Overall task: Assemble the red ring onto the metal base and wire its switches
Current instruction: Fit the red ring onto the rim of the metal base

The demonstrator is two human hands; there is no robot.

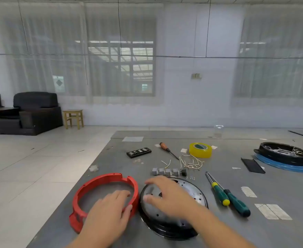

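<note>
A red plastic ring (100, 181) lies flat on the grey table near its left edge. My left hand (109, 212) lies over its right side, fingers inside the ring and thumb against the outer wall. To the right sits the round metal base (195, 190) with a black rim. My right hand (166, 196) hovers over it with fingers spread and relaxed; contact is unclear. Behind the base stands a row of grey switches (166, 171), one black part at its end. A heap of short white wires (191, 162) lies beyond them.
Two green-handled screwdrivers (227, 194) lie right of the base. Farther back are yellow tape (200, 150), an orange-handled tool (168, 150) and a black bit holder (138, 152). A black round assembly on a blue ring (284, 156) sits far right. The table's edge runs diagonally at left.
</note>
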